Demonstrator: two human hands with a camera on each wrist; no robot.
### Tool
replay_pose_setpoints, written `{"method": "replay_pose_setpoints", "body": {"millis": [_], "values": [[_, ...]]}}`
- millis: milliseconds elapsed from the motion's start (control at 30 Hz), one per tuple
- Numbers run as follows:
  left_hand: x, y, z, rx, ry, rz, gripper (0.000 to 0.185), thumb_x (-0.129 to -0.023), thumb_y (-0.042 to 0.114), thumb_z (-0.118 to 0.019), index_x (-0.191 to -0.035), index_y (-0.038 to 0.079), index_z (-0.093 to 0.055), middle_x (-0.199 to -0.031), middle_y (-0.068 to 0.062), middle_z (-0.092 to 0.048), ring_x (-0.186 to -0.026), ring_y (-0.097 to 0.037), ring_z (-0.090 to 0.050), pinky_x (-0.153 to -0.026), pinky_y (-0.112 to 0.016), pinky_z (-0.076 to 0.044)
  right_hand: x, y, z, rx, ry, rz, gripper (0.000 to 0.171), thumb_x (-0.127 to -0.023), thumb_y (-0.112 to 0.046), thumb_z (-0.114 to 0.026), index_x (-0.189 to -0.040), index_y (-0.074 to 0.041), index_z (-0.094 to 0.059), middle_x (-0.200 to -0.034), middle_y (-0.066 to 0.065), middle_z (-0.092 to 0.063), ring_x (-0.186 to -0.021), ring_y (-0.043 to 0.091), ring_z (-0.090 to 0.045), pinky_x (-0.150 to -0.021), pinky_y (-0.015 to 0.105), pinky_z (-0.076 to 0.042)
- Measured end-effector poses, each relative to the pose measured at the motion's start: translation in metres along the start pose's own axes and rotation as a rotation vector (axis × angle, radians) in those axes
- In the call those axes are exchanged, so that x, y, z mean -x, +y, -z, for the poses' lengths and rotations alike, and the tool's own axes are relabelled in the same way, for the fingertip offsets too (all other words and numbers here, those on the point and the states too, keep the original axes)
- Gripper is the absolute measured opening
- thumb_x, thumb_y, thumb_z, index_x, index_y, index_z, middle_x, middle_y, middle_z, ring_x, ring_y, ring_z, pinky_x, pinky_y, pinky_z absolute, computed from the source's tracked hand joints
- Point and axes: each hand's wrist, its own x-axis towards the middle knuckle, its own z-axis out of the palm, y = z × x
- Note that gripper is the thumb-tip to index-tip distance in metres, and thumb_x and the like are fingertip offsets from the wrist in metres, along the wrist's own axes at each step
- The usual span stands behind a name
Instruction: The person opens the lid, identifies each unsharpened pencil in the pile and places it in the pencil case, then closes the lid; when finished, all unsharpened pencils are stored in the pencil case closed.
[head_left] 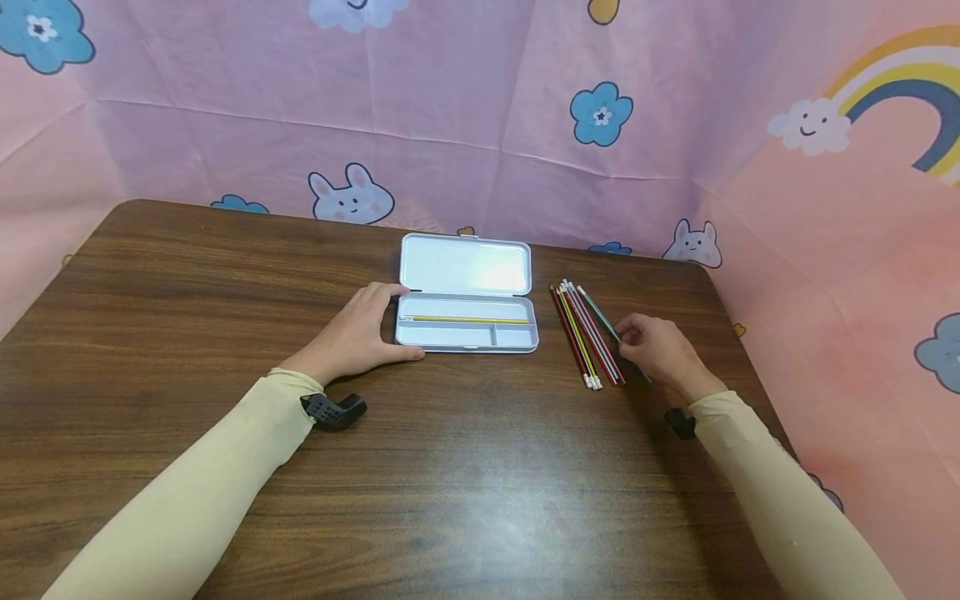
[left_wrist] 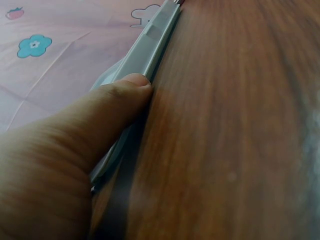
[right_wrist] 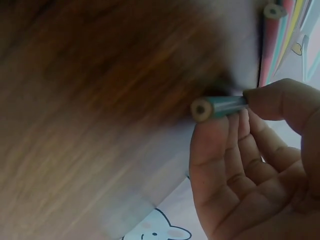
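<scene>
Pinching a slim teal-green wooden pencil [head_left: 604,322] between thumb and fingertips, the right hand [head_left: 663,352] sits at the right edge of the loose row of coloured pencils [head_left: 587,337] lying on the dark wood-grain table [head_left: 465,467]. The right wrist view shows the grasp plainly: the thumb presses the teal shaft [right_wrist: 222,106] against the fingers, with the pencil's blunt cut end poking out past them.

That teal pencil runs diagonally, its far end pointing up and left toward the row, its near end in the hand. The others fan beside it on nearly the same slant, their white eraser ends toward the person.

Well to the left of the grip lies the pale blue-grey plastic pencil case [head_left: 467,323], lid thrown back flat toward the pink cartoon-print backdrop [head_left: 480,108]. Its long axis runs left to right across the table, so the held pencil lies slanted against it rather than parallel. One yellow pencil [head_left: 468,319] already lies along the tray's long compartment (the smaller compartments in front look bare).

The left hand [head_left: 358,335] holds the case's left end, fingers curled over the near-left corner and thumb [left_wrist: 131,86] pressed along its front edge, as the left wrist view shows. So the left hand is right at the case, while the right hand is the one at the pencils, with bare table between it and the case's right end.
</scene>
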Motion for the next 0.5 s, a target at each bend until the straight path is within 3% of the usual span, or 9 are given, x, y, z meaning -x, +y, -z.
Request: {"method": "replay_pose_setpoints", "body": {"millis": [300,500], "values": [[0.000,0.000,0.000,0.004,0.000,-0.007,0.105,-0.080,0.063,-0.081,-0.156,0.008,-0.035,-0.155,-0.015,-0.040,-0.143,-0.033,-0.037,-0.116,-0.057,-0.034,0.000,-0.001,0.002,0.043,0.048,0.001,0.024,-0.095,-0.008,-0.066,-0.117,-0.002,-0.069,-0.098,0.012,-0.071,-0.080,0.024,-0.060,-0.067,0.035,-0.046],[0.000,-0.001,0.000,0.006,0.004,-0.014,0.105,-0.080,0.064,-0.081,-0.156,0.008,-0.035,-0.155,-0.014,-0.040,-0.143,-0.032,-0.037,-0.117,-0.056,-0.034,-0.004,-0.016,0.005,0.022,0.128,0.068,0.023,-0.094,-0.006,-0.066,-0.117,-0.002,-0.070,-0.103,0.016,-0.072,-0.093,0.031,-0.067,-0.079,0.050,-0.054]]}}
